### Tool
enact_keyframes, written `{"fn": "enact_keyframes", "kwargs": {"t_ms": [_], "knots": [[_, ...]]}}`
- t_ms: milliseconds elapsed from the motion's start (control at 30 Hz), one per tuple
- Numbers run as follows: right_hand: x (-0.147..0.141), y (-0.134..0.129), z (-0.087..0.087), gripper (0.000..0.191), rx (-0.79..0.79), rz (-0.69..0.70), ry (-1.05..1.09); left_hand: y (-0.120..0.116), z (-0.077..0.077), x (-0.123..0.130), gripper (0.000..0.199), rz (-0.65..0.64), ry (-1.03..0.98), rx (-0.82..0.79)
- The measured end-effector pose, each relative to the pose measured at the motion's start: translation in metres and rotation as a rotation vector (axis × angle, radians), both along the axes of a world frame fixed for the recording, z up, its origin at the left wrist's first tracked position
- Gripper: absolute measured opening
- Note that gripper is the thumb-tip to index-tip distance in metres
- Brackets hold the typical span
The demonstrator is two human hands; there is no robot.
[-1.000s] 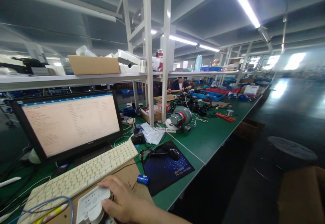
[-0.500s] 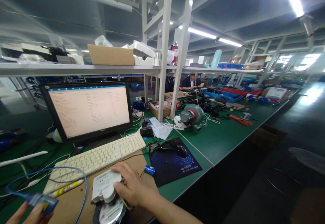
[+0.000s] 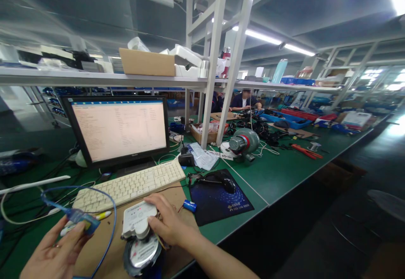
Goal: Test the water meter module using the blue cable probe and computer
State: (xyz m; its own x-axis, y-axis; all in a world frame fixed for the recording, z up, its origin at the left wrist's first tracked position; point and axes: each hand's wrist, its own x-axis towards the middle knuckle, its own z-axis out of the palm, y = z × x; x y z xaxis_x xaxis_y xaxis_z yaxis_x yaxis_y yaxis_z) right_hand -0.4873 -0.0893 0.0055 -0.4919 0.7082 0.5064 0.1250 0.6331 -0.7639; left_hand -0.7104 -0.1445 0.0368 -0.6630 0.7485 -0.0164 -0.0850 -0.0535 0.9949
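Between the thumb and fingers of my left hand (image 3: 61, 245) is a blue connector (image 3: 82, 220) with a blue cable looping from it. My right hand (image 3: 169, 222) grips the right side of a white meter module (image 3: 139, 218), where small red lights show. Under that module sits a round meter dial (image 3: 144, 251) in a dark ring. Both parts are over a brown board (image 3: 95, 251). A yellow marker (image 3: 103, 215) lies behind the connector. A small blue battery (image 3: 190, 205) rests right of my right hand, with thin wires near it.
Behind the hands are a white keyboard (image 3: 133, 185) and a lit monitor (image 3: 122, 131). A mouse (image 3: 228, 184) lies on a dark mouse pad (image 3: 218, 205). Farther right stands a grey blower (image 3: 243, 142). A person (image 3: 243, 101) sits across the bench, near blue trays.
My left hand has come further into view with the connector, moving right and up. Red lights now show on the meter module. The whole view has shifted slightly.
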Motion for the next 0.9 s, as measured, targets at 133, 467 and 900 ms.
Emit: {"fn": "enact_keyframes", "kwargs": {"t_ms": [133,467,900], "knots": [[0.0,0.001,-0.001,0.05,-0.003,0.005,0.004,0.008,0.012,0.015,0.059,0.008,-0.114,0.074],[-0.001,0.002,-0.019,0.061,-0.182,0.018,0.04,0.03,0.03,0.045,0.071,-0.267,0.068,0.186],[0.001,0.005,-0.028,0.058,-0.183,0.04,0.039,0.035,0.009,0.045,0.053,-0.486,0.263,0.147]]}}
